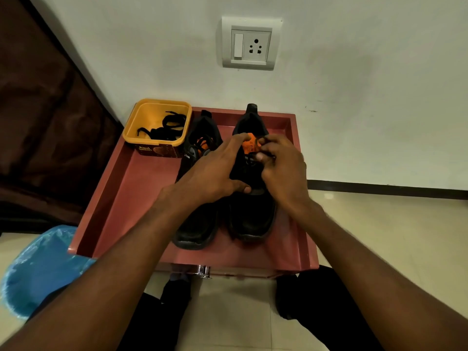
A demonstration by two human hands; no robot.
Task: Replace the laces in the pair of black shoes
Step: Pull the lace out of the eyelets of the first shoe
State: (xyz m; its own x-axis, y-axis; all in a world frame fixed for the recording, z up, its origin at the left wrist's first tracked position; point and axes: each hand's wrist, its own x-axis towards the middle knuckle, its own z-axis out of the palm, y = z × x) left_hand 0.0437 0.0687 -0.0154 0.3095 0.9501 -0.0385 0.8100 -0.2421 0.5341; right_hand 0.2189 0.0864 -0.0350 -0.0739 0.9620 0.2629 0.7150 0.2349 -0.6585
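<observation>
Two black shoes with orange tongues stand side by side on a red tray-like tabletop (131, 198). The left shoe (197, 224) is partly behind my left forearm. My left hand (212, 173) rests on the right shoe (253, 214), fingers spread over its lacing, thumb on the vamp. My right hand (281, 168) pinches a black lace (263, 155) near the top eyelets, beside the orange tongue (249, 144). A yellow tub (157, 122) at the back left holds loose black laces (164, 127).
The red table stands against a white wall with a switch and socket plate (250, 44). A blue plastic-lined bin (38, 269) stands at the lower left on the tiled floor. Dark brown cloth (38, 122) hangs on the left. My knees show below the table.
</observation>
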